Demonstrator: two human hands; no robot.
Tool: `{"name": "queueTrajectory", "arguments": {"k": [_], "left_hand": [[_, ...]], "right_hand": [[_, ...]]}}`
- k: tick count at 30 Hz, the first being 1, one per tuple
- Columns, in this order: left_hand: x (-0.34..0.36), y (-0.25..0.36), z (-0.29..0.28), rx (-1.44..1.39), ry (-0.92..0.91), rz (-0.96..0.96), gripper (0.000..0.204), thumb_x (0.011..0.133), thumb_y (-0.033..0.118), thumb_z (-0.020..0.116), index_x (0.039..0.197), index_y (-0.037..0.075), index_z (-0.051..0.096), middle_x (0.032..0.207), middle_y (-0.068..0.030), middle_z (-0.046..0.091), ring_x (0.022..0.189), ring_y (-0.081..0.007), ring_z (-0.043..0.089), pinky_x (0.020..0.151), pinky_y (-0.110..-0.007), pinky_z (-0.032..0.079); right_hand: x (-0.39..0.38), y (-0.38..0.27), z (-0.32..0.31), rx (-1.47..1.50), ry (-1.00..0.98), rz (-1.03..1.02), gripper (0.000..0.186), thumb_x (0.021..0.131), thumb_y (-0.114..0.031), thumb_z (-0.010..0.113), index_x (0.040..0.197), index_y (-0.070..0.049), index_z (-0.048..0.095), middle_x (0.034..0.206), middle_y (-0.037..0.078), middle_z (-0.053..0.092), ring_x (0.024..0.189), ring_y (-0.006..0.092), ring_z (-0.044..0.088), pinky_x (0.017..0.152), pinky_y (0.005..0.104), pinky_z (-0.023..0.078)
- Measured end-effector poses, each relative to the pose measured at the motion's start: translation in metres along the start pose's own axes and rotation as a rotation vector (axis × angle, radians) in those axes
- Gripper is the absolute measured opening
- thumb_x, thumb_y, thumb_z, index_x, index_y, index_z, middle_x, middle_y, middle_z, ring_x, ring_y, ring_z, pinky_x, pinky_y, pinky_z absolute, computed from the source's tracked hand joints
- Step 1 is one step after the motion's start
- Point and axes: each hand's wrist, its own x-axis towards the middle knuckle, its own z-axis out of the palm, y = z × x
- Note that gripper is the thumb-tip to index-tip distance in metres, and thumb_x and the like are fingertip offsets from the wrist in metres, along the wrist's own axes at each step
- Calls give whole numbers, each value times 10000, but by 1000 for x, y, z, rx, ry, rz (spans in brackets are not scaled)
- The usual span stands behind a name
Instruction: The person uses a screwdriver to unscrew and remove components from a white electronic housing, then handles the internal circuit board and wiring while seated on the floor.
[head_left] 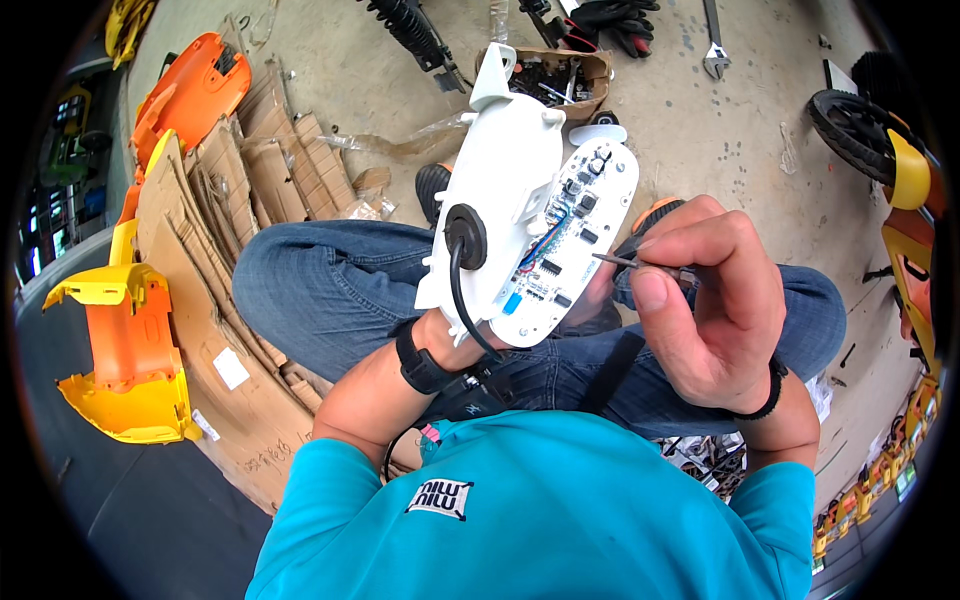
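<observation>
My left hand (450,342) holds a white plastic housing (500,165) from below, and most of its fingers are hidden behind it. A black cable (461,290) leaves the housing through a round black grommet (465,238). Along the housing's right side lies a long white circuit board (580,245) with dark chips and a blue component near its lower end. Thin coloured wires (545,243) run between board and housing. To the right, my right hand (715,305) pinches a thin, pointed metal tool (622,261), its tip over or at the board's right edge.
Flattened cardboard (215,290) and orange-yellow plastic shells (125,345) lie at left. Beyond the housing stand a carton of small parts (590,75) and a black shock absorber (410,35). An adjustable wrench (715,55), dark gloves (615,20) and a black wheel (850,132) are farther right.
</observation>
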Motion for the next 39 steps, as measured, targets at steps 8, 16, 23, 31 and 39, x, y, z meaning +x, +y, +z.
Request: {"name": "queueTrajectory", "arguments": {"k": [8, 16, 23, 31, 39], "left_hand": [[1, 0, 0, -6, -1, -3, 497, 918, 389, 464, 1283, 52, 464, 1173, -120, 544, 1026, -239, 524, 854, -352, 404], [0, 0, 1, -16, 5, -5, 504, 918, 398, 460, 1289, 57, 464, 1185, -122, 544, 1033, -245, 528, 848, -358, 412], [0, 0, 1, -22, 5, -7, 510, 918, 406, 456, 1294, 61, 463, 1195, -125, 544, 1039, -251, 532, 843, -364, 418], [0, 1, 1, -36, 7, -8, 518, 918, 415, 452, 1301, 67, 462, 1207, -128, 543, 1046, -257, 535, 838, -370, 426], [0, 1, 2, -45, 7, -11, 525, 918, 424, 448, 1307, 72, 462, 1219, -130, 543, 1053, -263, 539, 832, -376, 433]], "right_hand": [[0, -1, 0, 8, -1, 5, 119, 796, 44, 631, 888, 41, 554, 754, 94, 596, 593, 124, 529, 489, 224, 412], [0, 0, 0, -3, 4, -6, 128, 794, 29, 647, 893, 33, 565, 748, 89, 592, 590, 127, 522, 492, 227, 408], [-1, 0, 1, -1, 5, 0, 126, 793, 28, 647, 891, 31, 567, 741, 86, 586, 584, 124, 517, 486, 223, 405], [0, -1, 0, -6, -9, 3, 133, 790, 30, 647, 898, 33, 569, 742, 87, 581, 583, 123, 517, 486, 221, 407], [3, -2, -4, -36, -57, -58, 178, 777, 61, 627, 940, 29, 562, 810, 111, 586, 667, 147, 540, 562, 241, 422]]}}
